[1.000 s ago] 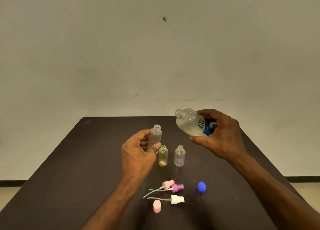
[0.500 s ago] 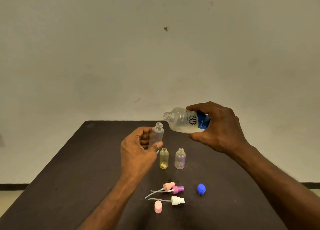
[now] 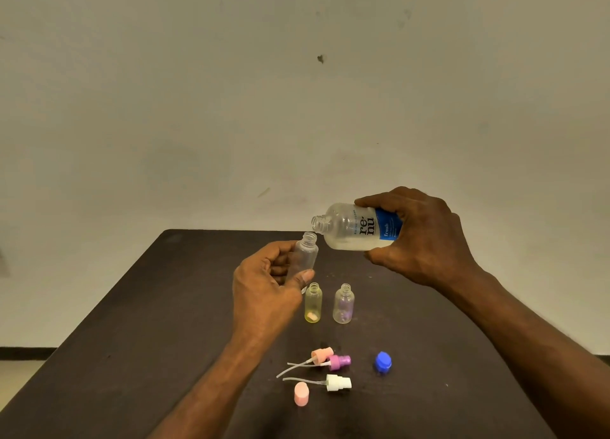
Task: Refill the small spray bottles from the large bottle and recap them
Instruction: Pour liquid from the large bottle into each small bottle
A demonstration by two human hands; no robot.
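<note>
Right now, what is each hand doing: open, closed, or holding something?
Left hand: closed around the clear small spray bottle, uncapped.
Right hand: closed around the large bottle, tipped toward it.

The large clear plastic bottle (image 3: 350, 229) bears black lettering and a blue label band. Below it on the dark brown table (image 3: 138, 306) stand a yellow-tinted small bottle (image 3: 313, 306) and a faintly purple one (image 3: 343, 305); nearer lie a blue cap (image 3: 383, 361), pink (image 3: 321, 355), magenta (image 3: 340, 362) and white spray heads (image 3: 337, 382).

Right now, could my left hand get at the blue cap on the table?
Probably not yet: the left hand grips a small clear bottle, so it is occupied. The blue cap lies uncovered on the table, nearer the right forearm.
</note>
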